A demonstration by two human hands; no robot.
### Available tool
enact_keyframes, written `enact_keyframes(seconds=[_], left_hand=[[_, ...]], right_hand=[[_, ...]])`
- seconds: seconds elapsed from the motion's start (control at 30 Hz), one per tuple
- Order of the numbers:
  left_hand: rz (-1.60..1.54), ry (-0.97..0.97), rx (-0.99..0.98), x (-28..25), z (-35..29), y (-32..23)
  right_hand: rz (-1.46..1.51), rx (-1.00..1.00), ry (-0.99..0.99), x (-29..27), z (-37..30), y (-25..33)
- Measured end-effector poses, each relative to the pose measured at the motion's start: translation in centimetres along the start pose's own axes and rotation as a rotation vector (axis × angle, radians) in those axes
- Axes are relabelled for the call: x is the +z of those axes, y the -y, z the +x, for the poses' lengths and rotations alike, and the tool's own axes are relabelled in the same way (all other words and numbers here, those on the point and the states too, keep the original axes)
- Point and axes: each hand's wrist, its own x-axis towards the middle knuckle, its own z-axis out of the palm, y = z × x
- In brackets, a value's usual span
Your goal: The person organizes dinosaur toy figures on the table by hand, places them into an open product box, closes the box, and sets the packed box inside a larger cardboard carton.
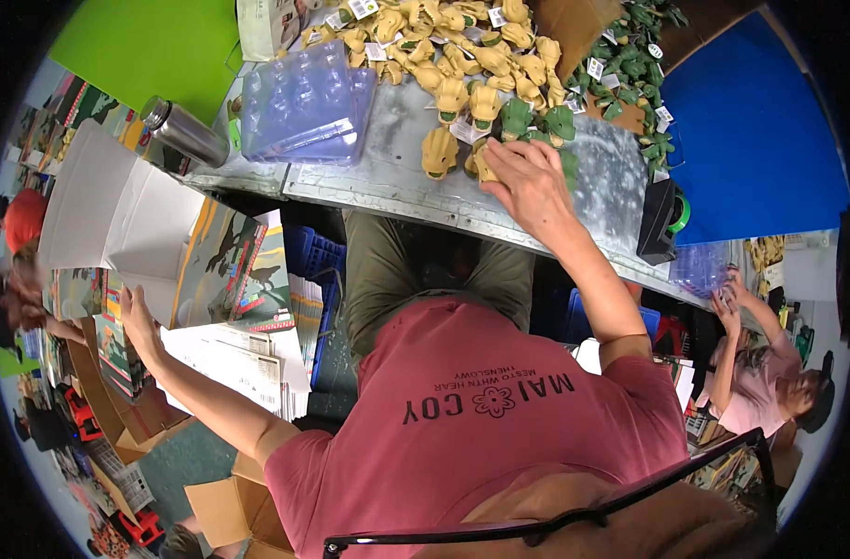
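My left hand [141, 321] is at the lower edge of a white-lined cardboard box [210, 252] with dinosaur silhouettes printed on its side, fingers bent against it; the box's flaps stand open. Over on the metal table, my right hand [534, 191] has its fingers curled over a yellow toy dinosaur [482, 166], which they partly cover. Beside it lie another yellow toy dinosaur [440, 152] and, just beyond, two more yellow ones [451, 100]. Green toy dinosaurs [516, 120] sit next to my right fingertips, one partly hidden by the hand.
Heaps of tagged yellow toys [443, 42] and green toys [634, 74] cover the table's far side. Clear plastic trays [304, 102] and a steel bottle [187, 133] stand left. A black tape dispenser [660, 222] sits right. Another person's hands [727, 303] work beyond it.
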Motion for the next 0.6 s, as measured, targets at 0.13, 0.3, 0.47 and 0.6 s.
enact_keyframes(seconds=[0.13,0.3,0.47,0.6], left_hand=[[0.032,0.092,-0.063,-2.7,3.0,4.0],[-0.079,-0.009,-0.073,-2.0,0.4,0.9],[-0.072,0.034,-0.015,-3.6,0.4,1.0],[-0.137,0.103,0.092,-4.2,-1.0,-0.2]], right_hand=[[0.06,0.048,-0.062,-0.2,-0.6,0.0],[0.166,0.186,-0.442,-2.6,-4.2,-2.2],[0.454,0.883,-0.571,3.2,-11.7,-10.4],[0.429,0.901,-0.052,7.8,-14.7,-11.0]])
